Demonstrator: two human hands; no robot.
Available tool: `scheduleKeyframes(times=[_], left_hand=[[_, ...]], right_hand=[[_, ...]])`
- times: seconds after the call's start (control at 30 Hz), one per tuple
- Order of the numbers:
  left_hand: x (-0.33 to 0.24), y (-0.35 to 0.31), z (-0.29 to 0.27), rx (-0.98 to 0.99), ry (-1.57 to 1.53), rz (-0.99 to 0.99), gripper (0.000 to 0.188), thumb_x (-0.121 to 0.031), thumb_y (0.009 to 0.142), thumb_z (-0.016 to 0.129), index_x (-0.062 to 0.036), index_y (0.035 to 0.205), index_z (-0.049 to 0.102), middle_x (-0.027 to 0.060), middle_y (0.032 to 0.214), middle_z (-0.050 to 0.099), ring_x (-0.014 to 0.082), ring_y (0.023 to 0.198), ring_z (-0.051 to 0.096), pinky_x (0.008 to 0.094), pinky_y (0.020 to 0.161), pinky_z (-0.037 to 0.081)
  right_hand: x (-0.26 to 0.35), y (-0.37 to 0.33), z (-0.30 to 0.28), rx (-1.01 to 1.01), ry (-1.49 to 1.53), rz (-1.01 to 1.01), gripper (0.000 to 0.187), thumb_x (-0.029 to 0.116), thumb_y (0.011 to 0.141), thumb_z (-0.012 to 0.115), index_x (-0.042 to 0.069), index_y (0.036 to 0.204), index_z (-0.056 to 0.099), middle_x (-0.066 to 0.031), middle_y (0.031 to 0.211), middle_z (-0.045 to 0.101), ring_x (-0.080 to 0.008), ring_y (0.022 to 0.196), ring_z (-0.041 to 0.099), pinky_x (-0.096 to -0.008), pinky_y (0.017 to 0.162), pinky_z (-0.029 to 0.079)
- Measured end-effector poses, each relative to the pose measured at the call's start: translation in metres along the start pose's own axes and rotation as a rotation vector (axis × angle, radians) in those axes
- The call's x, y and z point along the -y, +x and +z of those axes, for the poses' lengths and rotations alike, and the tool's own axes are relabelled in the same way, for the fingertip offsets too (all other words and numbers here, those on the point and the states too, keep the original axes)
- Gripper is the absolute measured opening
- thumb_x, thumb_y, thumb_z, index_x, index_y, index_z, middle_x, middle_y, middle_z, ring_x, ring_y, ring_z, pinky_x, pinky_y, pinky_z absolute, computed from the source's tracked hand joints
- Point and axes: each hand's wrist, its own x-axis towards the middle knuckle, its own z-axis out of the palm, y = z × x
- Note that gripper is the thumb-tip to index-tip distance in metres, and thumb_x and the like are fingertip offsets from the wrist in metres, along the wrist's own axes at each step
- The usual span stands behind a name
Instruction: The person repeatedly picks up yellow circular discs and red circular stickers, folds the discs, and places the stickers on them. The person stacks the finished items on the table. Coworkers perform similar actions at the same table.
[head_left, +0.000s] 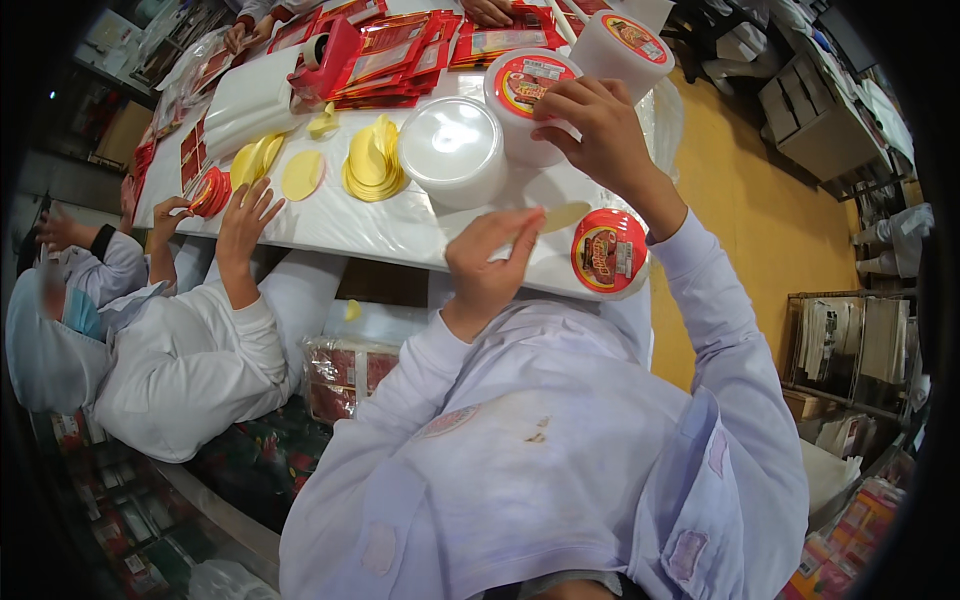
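Pinching yellow disc [563, 216] in left hand [487, 262]

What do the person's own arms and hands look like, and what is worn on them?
Both arms are covered by long, loose, pale lavender-white sleeves ending at the wrists. The left hand and right hand are bare, with no gloves. The garment front shows small brown stains.

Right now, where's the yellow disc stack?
Head view, left of centre on the white table: the yellow disc stack sits just left of the plain white lidded tub.
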Motion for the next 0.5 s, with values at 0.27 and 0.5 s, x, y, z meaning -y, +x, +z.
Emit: scheduleKeyframes(times=[0.27, 0.5], left_hand=[[-0.04, 0.036, -0.037, -0.284, -0.775, -0.547, 0.027, -0.021, 0.101, 0.069, -0.0013, 0.119, 0.064, 0.0061, 0.111, 0.069, 0.013, 0.101, 0.066, 0.0278, 0.093, 0.052], [-0.069, 0.036, -0.045, -0.29, -0.995, -0.487, 0.029, -0.025, 0.104, 0.065, -0.0073, 0.124, 0.055, 0.0039, 0.113, 0.061, 0.0114, 0.106, 0.062, 0.0299, 0.093, 0.052]], right_hand=[[0.077, 0.0, -0.043, -0.054, 0.864, 0.127, 0.017, 0.015, 0.088, 0.079, 0.008, 0.102, 0.075, -0.0008, 0.092, 0.073, -0.0101, 0.084, 0.068, -0.0267, 0.067, 0.048], [0.114, -0.005, -0.048, -0.24, 0.834, 0.039, 0.017, 0.002, 0.08, 0.082, 0.005, 0.095, 0.075, -0.0022, 0.089, 0.07, -0.0128, 0.081, 0.066, -0.0262, 0.068, 0.051]])
